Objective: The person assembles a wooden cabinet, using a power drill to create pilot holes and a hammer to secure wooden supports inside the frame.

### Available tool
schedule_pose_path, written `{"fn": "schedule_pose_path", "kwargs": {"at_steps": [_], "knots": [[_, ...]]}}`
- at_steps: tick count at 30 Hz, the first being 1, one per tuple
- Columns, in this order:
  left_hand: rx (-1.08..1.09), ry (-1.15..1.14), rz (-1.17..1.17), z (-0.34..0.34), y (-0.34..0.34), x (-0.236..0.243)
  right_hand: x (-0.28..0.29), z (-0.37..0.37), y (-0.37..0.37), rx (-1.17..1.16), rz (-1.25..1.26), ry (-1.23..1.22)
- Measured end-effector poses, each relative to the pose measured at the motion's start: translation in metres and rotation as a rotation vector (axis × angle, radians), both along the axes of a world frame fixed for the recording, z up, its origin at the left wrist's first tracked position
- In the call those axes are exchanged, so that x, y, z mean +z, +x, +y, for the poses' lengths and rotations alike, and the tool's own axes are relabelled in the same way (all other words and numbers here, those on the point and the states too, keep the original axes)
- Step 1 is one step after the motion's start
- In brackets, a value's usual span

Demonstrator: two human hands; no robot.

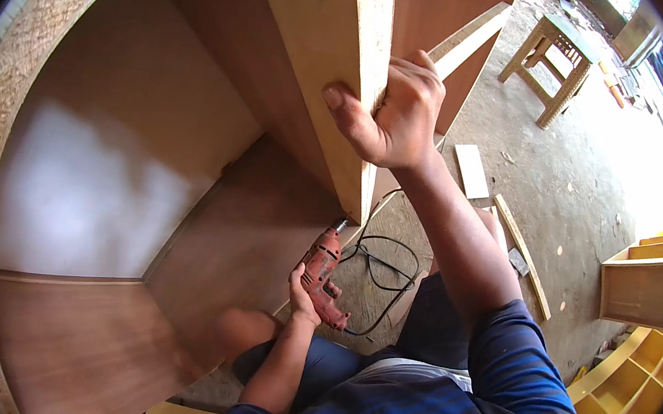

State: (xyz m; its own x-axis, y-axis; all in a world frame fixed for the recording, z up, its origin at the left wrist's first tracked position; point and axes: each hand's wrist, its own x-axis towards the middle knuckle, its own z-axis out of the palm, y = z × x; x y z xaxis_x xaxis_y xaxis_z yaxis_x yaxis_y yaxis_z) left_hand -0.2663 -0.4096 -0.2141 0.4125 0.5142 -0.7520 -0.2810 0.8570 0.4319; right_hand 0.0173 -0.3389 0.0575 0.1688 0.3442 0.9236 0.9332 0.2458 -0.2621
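Observation:
My left hand is wrapped round the body of a worn red power drill. The drill points up and away, its chuck at the lower end of a pale wooden post. Whether the bit is in the wood cannot be made out. Higher up, my right hand grips the edge of that post, thumb on its front face and fingers round the far side. The post stands against a large wooden cabinet frame with brown panels.
A black power cord loops on the concrete floor beside the drill. Right of it lie a white board and a thin wooden strip. A patterned stool stands far right; yellow compartmented frames sit near right.

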Motion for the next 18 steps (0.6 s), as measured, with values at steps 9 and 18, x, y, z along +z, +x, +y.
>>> {"fn": "schedule_pose_path", "kwargs": {"at_steps": [9, 18], "knots": [[-0.145, 0.084, 0.070, 0.021, -0.013, -0.010, 0.000, -0.005, 0.004, -0.013, -0.028, -0.019], [-0.255, 0.543, 0.238, 0.021, -0.014, -0.008, 0.002, 0.001, 0.005, -0.013, -0.035, 0.010]]}}
